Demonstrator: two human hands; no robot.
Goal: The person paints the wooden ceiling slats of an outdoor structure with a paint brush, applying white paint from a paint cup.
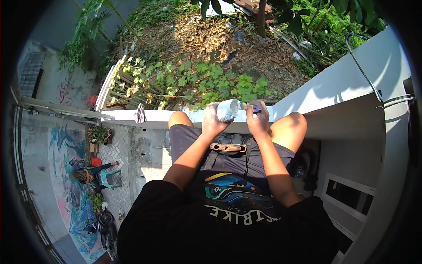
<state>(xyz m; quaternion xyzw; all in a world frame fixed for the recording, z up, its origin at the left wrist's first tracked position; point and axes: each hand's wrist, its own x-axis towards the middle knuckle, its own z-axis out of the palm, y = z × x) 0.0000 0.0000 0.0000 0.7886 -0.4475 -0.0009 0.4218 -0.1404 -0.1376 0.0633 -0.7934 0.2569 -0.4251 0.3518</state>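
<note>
My left hand is wrapped round a white bottle-shaped object, held tilted above my lap. Its narrower, paler end points right, toward my right hand. The fingers of that hand are closed on a small blue-purple item, whose kind I cannot tell. A yellowish bit shows between the two, close to the narrow end of the white object. Below my hands, a brown handle on dark straps lies across my dark shorts.
I sit at a white wall ledge, with leafy plants and dry leaves beyond it. A cloth hangs on the ledge. Far below left are a person by a green chair and a motorcycle. A white wall rises at right.
</note>
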